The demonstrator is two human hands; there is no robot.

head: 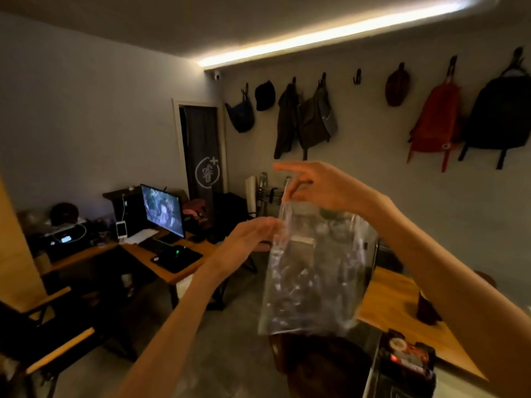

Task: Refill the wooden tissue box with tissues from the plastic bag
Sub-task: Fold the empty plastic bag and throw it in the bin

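Note:
A clear crinkled plastic bag (pixel 313 271) hangs in the air in front of me, and no tissues show inside it. My right hand (pixel 316 185) pinches its top edge from above with thumb and fingers. My left hand (pixel 253 239) is raised beside the bag's upper left edge, fingers spread and touching or almost touching the plastic. The wooden tissue box is not in view.
A wooden table (pixel 396 305) stands at lower right with a dark cup (pixel 426 308) and a dark printed box (pixel 408 366). A desk (pixel 161 268) with a lit monitor (pixel 162 209) is at left, a chair (pixel 51 326) at lower left. Bags and jackets hang on the far wall.

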